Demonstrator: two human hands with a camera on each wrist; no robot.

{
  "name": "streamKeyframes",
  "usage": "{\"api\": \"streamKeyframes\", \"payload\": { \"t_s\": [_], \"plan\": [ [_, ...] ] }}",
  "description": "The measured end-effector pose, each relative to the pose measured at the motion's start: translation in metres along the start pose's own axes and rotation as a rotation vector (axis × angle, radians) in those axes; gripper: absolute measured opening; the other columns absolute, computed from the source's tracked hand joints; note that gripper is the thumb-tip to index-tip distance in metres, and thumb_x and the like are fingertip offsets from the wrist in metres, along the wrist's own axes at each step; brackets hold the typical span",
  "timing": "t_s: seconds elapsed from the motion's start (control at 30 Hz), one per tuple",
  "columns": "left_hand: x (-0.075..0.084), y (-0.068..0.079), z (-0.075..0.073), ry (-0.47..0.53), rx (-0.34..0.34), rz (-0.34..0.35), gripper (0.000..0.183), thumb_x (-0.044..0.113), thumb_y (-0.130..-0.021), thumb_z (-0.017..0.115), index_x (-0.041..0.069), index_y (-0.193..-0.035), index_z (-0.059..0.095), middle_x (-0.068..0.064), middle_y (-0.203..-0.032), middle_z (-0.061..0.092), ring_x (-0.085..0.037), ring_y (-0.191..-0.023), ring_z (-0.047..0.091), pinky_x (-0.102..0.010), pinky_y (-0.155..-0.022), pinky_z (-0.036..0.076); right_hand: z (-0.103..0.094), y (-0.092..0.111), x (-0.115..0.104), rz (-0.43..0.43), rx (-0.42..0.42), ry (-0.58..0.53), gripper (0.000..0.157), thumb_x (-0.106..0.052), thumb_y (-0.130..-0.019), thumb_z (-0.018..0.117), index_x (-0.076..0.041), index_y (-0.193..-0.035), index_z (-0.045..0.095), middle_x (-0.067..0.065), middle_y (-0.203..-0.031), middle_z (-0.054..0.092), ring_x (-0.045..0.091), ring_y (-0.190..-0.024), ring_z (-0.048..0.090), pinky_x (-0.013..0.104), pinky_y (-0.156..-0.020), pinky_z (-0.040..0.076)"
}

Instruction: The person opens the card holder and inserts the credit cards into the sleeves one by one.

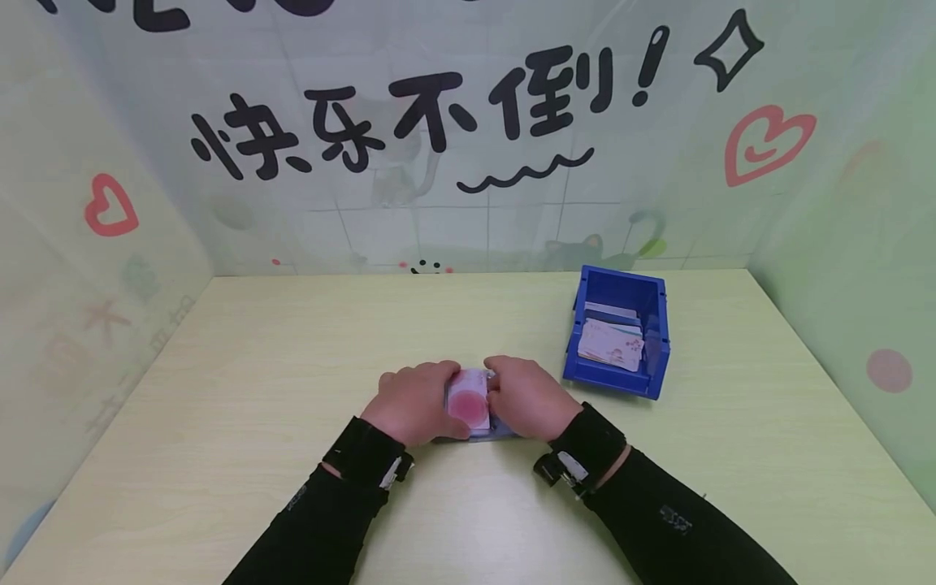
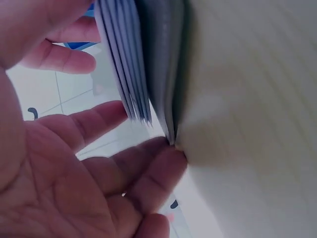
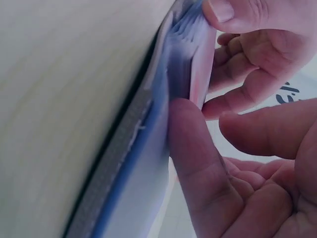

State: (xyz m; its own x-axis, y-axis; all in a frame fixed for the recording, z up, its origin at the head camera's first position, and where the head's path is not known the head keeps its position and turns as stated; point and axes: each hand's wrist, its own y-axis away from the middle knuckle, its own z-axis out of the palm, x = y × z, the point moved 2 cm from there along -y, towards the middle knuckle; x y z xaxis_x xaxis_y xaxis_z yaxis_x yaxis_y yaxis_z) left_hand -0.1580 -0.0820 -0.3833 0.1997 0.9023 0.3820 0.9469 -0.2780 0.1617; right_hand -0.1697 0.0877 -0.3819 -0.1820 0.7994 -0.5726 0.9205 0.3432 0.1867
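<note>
A small card booklet (image 1: 478, 436) with a grey cover and bluish sleeve pages lies on the table. Its top page shows a pale card with a pink circle (image 1: 468, 406). From the left, my left hand (image 1: 417, 402) holds the booklet, thumb on the pages and fingers along its edge. In the left wrist view, the page stack (image 2: 124, 59) stands slightly fanned. My right hand (image 1: 532, 398) is at the booklet's right side. The right wrist view shows one of its fingers (image 3: 190, 148) touching the page edges, with the thumb apart from it.
A blue plastic bin (image 1: 653, 357) stands to the right, beyond my right hand. Several printed cards (image 1: 610, 343) lie inside it. A printed cloth wall (image 1: 468, 236) closes the table's back, and similar walls flank both sides.
</note>
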Motion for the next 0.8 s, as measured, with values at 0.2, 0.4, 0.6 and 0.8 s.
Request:
{"api": "streamKeyframes", "payload": {
  "t_s": [0.2, 0.4, 0.6, 0.8],
  "plan": [
    [-0.005, -0.003, 0.000, 0.106, -0.015, 0.008, 0.080, 0.043, -0.081, 0.089, 0.008, -0.145, 0.056, -0.008, -0.123, 0.069, -0.024, -0.102, 0.063, -0.046, -0.091, 0.053, 0.000, 0.000, 0.001, -0.030, -0.014, 0.002, 0.051, -0.011, -0.102, 0.064, 0.002, -0.150, 0.053, 0.014, -0.132, 0.072, 0.027, -0.121, 0.067, 0.049, -0.114, 0.050],
    [-0.015, -0.008, -0.004, 0.347, 0.031, -0.059, 0.071, 0.041, -0.093, 0.077, 0.005, -0.150, 0.054, -0.013, -0.139, 0.065, -0.028, -0.119, 0.063, -0.047, -0.104, 0.054, 0.001, 0.000, 0.000, -0.030, -0.046, -0.004, 0.054, -0.012, -0.102, 0.064, 0.002, -0.153, 0.050, 0.013, -0.131, 0.073, 0.026, -0.122, 0.068, 0.048, -0.113, 0.051],
    [-0.026, -0.013, -0.007, 0.620, 0.096, -0.131, 0.070, 0.029, -0.094, 0.078, 0.006, -0.153, 0.049, -0.016, -0.156, 0.053, -0.034, -0.137, 0.059, -0.050, -0.108, 0.054, 0.002, 0.000, -0.001, -0.039, -0.073, -0.025, 0.058, -0.013, -0.102, 0.065, 0.001, -0.155, 0.047, 0.013, -0.137, 0.071, 0.029, -0.134, 0.063, 0.049, -0.116, 0.047],
    [-0.023, -0.014, -0.007, 0.668, 0.077, -0.105, 0.072, 0.025, -0.094, 0.075, 0.007, -0.157, 0.045, -0.015, -0.151, 0.057, -0.034, -0.133, 0.059, -0.049, -0.109, 0.053, 0.004, 0.001, -0.002, -0.073, -0.112, -0.067, 0.059, -0.013, -0.102, 0.067, 0.002, -0.155, 0.046, 0.013, -0.138, 0.071, 0.028, -0.134, 0.063, 0.048, -0.116, 0.048]
  ]
}}
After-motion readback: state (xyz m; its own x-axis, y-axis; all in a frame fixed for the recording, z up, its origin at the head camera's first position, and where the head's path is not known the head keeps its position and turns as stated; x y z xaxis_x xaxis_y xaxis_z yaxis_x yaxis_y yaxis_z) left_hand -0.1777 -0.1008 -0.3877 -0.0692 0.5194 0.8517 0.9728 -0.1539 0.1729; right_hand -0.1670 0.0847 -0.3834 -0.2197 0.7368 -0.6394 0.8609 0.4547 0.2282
